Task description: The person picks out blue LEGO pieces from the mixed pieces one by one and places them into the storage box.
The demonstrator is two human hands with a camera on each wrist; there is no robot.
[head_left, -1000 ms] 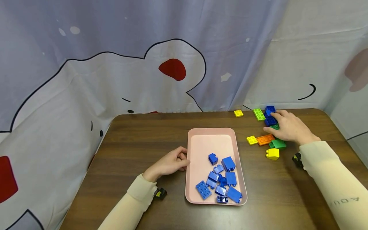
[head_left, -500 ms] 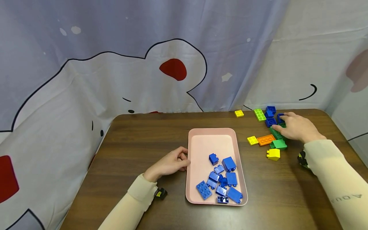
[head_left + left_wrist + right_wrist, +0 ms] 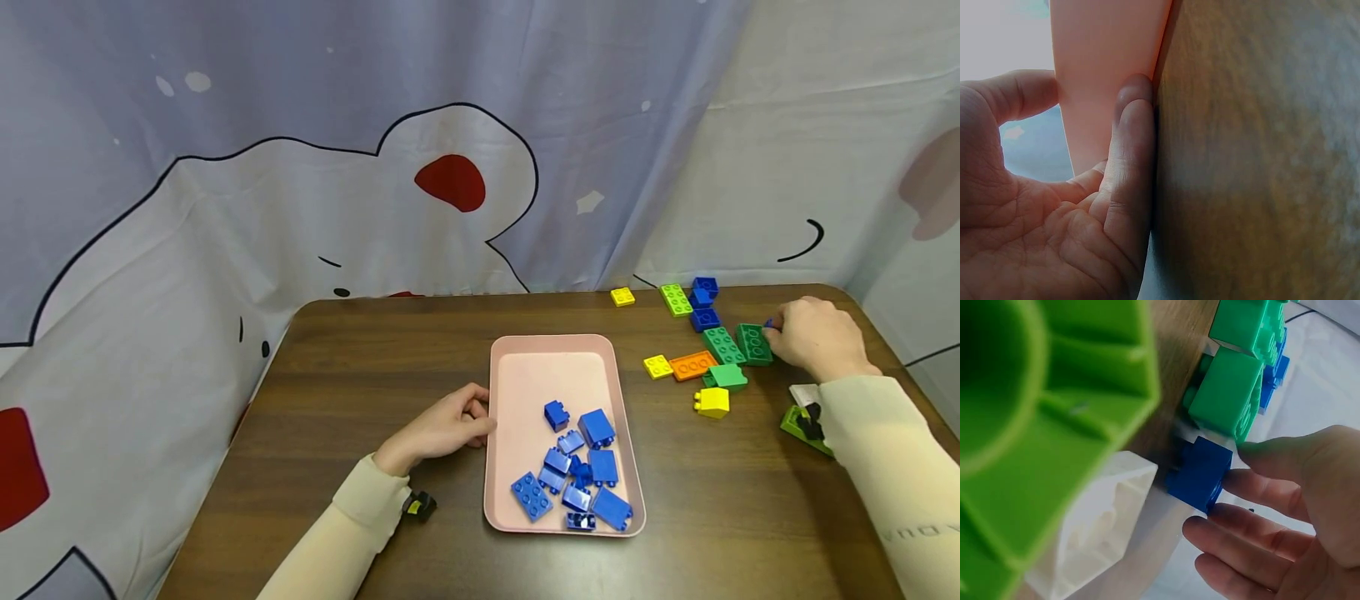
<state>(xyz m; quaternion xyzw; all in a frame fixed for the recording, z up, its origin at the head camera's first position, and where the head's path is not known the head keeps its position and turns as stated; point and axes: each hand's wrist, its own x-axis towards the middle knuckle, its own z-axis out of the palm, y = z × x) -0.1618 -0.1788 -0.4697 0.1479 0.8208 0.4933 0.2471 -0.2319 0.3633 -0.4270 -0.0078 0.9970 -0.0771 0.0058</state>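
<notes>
My left hand holds the left rim of a pink tray. In the left wrist view the thumb lies at the tray's upper edge and the fingers against its outer wall. Several blue toy bricks lie in the tray's near half. At the table's right side my right hand pinches a small blue brick, mostly hidden in the head view. Its fingertips and thumb meet the brick's end in the right wrist view. A dark green brick stands just left of this hand.
More bricks lie right of the tray: dark blue, green, orange and yellow. A lime brick sits near the back edge. Beside the right wrist are a lime piece and a white piece. A curtain hangs behind.
My right hand has moved rightward from the dark blue bricks, drawing one small blue brick away from them. The dark green brick and the lime and white pieces are now uncovered. My left hand stays put.
</notes>
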